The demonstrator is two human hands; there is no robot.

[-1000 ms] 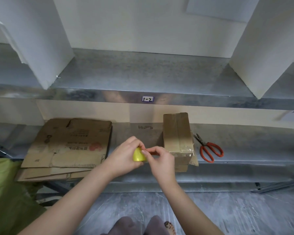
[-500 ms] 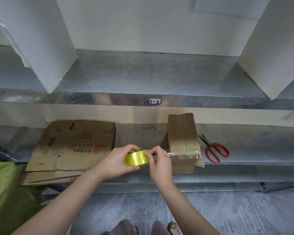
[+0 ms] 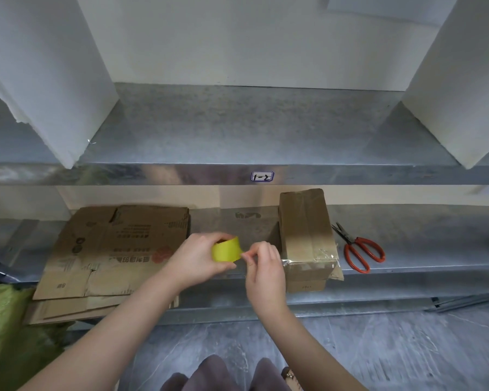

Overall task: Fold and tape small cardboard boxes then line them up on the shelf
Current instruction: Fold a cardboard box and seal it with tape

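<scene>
Tape roll in left hand grip, right hand pinch at its edge.

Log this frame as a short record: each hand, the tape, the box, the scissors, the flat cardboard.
left hand: grips the yellow roll of tape
right hand: pinches at the roll's right edge, probably the tape end
box: brown taped cardboard box, standing on the lower metal shelf
scissors: red-handled scissors, lying right of the box
flat stock: flattened brown cardboard sheets, stacked at shelf's left

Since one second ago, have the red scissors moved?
No; the red scissors lie just right of the taped box, same as before.
</scene>
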